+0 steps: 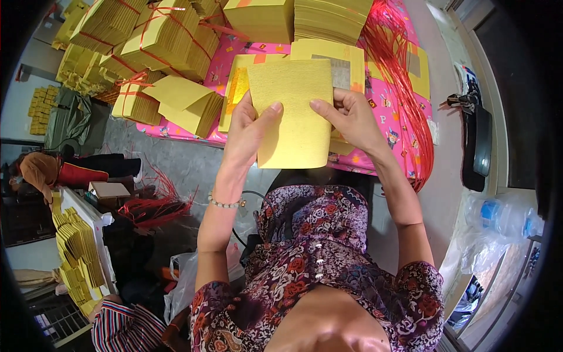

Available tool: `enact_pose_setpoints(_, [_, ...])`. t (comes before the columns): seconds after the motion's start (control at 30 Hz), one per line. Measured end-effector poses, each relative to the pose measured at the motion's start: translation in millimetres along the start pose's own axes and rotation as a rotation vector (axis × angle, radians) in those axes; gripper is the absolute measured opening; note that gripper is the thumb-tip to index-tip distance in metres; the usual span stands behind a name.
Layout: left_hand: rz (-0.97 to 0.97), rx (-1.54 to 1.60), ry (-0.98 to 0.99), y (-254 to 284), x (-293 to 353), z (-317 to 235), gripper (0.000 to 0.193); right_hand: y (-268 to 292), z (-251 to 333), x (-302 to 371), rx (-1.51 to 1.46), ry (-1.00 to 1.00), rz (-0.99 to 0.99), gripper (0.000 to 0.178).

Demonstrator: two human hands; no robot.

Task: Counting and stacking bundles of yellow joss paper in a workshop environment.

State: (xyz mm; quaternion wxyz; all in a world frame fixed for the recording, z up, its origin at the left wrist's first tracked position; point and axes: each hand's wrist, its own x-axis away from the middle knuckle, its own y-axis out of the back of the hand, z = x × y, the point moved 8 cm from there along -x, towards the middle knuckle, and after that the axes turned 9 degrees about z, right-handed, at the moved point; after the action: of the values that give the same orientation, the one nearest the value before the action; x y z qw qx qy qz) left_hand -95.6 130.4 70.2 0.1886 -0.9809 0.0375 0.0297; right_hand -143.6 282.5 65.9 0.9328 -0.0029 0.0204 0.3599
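In the head view I have the ribbed yellow piece (293,126) in front of me, over the near edge of the bench (218,63) with its pink printed cover. My left hand (248,132) pinches its left edge, thumb flat on the face, the other fingers mostly hidden behind. My right hand (356,120) does the same on the right edge, thumb laid on the face and fingers bent at the side. I can't tell whether the piece is one folded layer or several. Beyond it lie flat yellow sheets (353,57), with yellow bundles (170,41) tied in red at the upper left and loose red strands (407,100) trailing down the bench on the right.

I judge the step in hand to be steadying and squaring the piece between both hands. As I read it, any move from here calls for even pressure from both thumbs, so the sheet neither creases nor slips askew.
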Motion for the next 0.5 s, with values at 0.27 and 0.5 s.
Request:
enact_pose_setpoints(0.27, [-0.058, -0.060, -0.052, 11.8, -5.1, -10.6, 0.034, -10.1, 1.2, -5.7, 0.018, -0.044, 0.066, 0.029])
enact_pose_setpoints(0.5, [-0.170, -0.057, -0.118, 24.4, -5.2, -25.9, 0.033, -18.2, -8.5, -15.7, 0.038, -0.080, 0.124, 0.028])
